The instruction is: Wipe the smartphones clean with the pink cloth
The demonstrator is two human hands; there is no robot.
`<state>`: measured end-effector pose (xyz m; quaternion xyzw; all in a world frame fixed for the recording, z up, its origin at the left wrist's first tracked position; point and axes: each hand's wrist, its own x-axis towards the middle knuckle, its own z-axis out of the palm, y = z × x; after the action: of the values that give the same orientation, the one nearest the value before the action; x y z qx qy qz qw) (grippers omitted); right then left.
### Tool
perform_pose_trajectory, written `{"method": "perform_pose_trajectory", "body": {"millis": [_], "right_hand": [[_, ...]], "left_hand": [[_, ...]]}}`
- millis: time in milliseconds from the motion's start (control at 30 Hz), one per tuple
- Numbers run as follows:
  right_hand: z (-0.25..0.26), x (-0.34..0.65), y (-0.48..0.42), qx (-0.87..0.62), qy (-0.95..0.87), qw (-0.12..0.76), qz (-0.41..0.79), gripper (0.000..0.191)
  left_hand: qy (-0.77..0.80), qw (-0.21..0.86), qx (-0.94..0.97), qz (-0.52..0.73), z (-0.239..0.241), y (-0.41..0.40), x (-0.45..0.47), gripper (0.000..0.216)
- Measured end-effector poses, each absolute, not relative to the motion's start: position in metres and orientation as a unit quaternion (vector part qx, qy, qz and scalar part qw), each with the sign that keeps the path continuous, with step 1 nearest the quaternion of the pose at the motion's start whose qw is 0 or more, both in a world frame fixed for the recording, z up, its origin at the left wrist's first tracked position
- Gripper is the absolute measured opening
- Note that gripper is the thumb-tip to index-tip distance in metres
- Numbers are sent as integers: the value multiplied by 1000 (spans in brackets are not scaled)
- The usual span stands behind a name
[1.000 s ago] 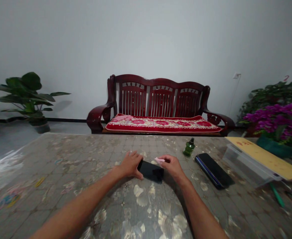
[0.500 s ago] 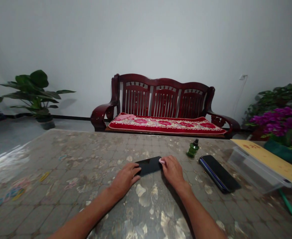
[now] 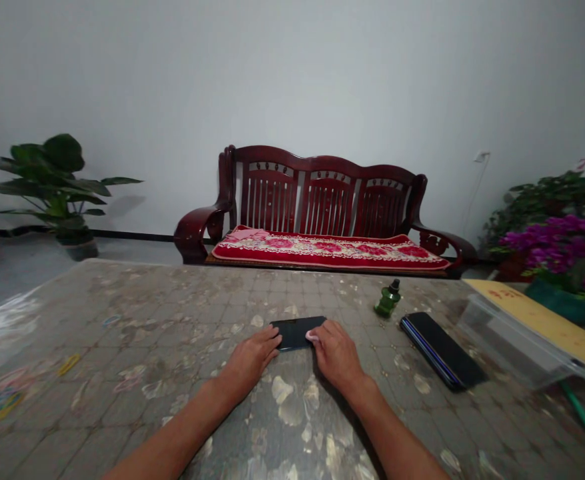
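A dark smartphone (image 3: 295, 331) lies flat on the patterned tabletop with its glossy face up. My left hand (image 3: 255, 352) grips the phone's left edge, fingers at the upper corner and along the side. My right hand (image 3: 336, 352) is closed around a small pale pink cloth (image 3: 312, 336), pressed against the right part of the phone's face. Most of the cloth is hidden under the fingers.
A green bottle with black cap (image 3: 387, 299) and a black wallet-like case (image 3: 442, 350) are on the right. Beyond is a clear plastic box (image 3: 517, 343) under a yellow envelope (image 3: 542, 320). Colourful rubber bands (image 3: 5, 400) lie left; a wooden bench (image 3: 327, 200) stands behind.
My right hand has slid the cloth from the phone's upper right corner down and left across its face. The phone has turned to lie more level. The view has shifted slightly.
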<state>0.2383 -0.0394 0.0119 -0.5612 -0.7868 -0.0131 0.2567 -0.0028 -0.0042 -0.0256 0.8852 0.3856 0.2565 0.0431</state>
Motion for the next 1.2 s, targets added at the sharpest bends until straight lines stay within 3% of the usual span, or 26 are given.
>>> {"method": "perform_pose_trajectory", "body": {"millis": [200,467,767,1000,1200], "right_hand": [[7,253,-28,-610,-749,251,-63,21],[9,229,-35,-539,-805,249,-19,21],[11,257,-21,-627,-744,224,-61,24],[18,233,-34,-518,-825,224,-6,26],[24,253,-29,-629,-754,187,-35,28]], "left_hand": [[378,21,887,264,-26,-4,-1,26],[375,-6,893,249,-23,-4,2,27],[368,-8,897,246,-23,-2,-1,27],[353,21,893,279,-28,1,-4,28],[326,39,903,275,-24,-8,2,26]]}}
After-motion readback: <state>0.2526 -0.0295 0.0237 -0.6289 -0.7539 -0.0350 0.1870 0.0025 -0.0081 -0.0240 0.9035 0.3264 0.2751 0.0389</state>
